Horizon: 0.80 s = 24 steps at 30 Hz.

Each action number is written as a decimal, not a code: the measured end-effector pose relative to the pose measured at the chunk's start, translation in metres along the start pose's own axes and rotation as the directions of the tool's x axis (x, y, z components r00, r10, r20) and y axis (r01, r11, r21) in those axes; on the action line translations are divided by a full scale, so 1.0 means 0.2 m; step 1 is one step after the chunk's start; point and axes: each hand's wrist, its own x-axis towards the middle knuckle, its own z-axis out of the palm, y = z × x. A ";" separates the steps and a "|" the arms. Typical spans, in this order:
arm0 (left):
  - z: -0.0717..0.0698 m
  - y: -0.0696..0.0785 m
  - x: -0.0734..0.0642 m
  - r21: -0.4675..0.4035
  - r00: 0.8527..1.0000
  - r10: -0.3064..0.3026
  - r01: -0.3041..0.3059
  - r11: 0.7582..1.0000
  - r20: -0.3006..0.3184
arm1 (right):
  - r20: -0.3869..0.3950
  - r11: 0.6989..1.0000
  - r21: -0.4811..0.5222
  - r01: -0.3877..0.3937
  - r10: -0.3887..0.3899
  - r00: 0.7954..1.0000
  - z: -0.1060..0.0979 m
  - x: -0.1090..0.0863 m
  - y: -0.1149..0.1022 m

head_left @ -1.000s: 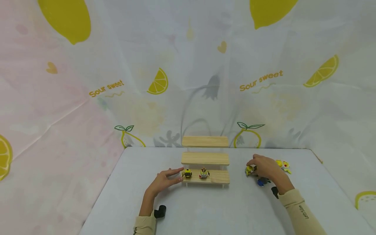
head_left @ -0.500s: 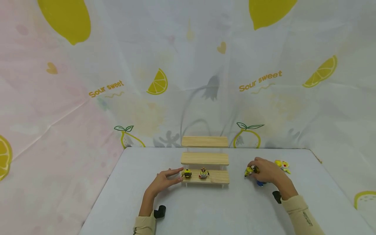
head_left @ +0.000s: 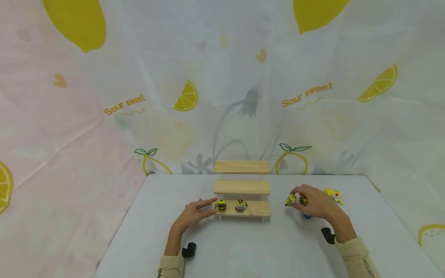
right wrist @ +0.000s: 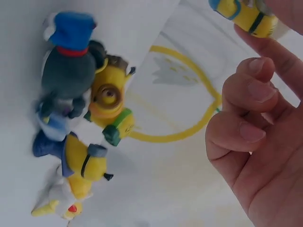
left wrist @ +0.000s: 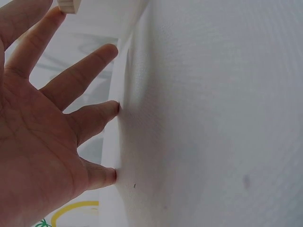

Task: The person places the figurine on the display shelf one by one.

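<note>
My right hand [head_left: 318, 202] pinches a small yellow minion figure [head_left: 291, 199] between thumb and index finger, to the right of a wooden tiered shelf [head_left: 242, 187]. In the right wrist view this minion shows a dark strap and a light-blue part, partly covered by the thumb; the other fingers curl loosely. My left hand [head_left: 192, 214] has its fingers spread, and a fingertip touches the end of a board [left wrist: 69, 5] in the left wrist view. On the lowest board stand a yellow-and-black figure [head_left: 221, 204], close to the left fingertips, and a white-and-yellow figure [head_left: 240, 204].
Several toys lie near my right hand: a dark grey figure with a blue hat [right wrist: 68, 75], a one-eyed minion [right wrist: 109, 94], a blue-clad minion [right wrist: 85, 158] and a white-and-yellow figure [head_left: 334, 195]. A lemon-print cloth [head_left: 236, 85] hangs behind the white table [head_left: 243, 251].
The right hand has taken hold of the minion figure and moved it slightly left, away from the other toys. My left hand stays at the shelf's left end.
</note>
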 end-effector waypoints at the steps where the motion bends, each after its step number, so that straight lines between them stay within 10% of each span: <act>1: 0.00 0.00 0.00 0.001 1.000 0.000 0.000 1.000 0.000 | -0.007 1.000 0.016 0.008 -0.008 1.000 0.00 0.00 -0.01; 24: 0.00 0.01 0.00 -0.001 1.000 0.001 -0.001 1.000 -0.013 | -0.063 0.937 0.335 0.102 -0.085 0.994 0.13 0.06 -0.22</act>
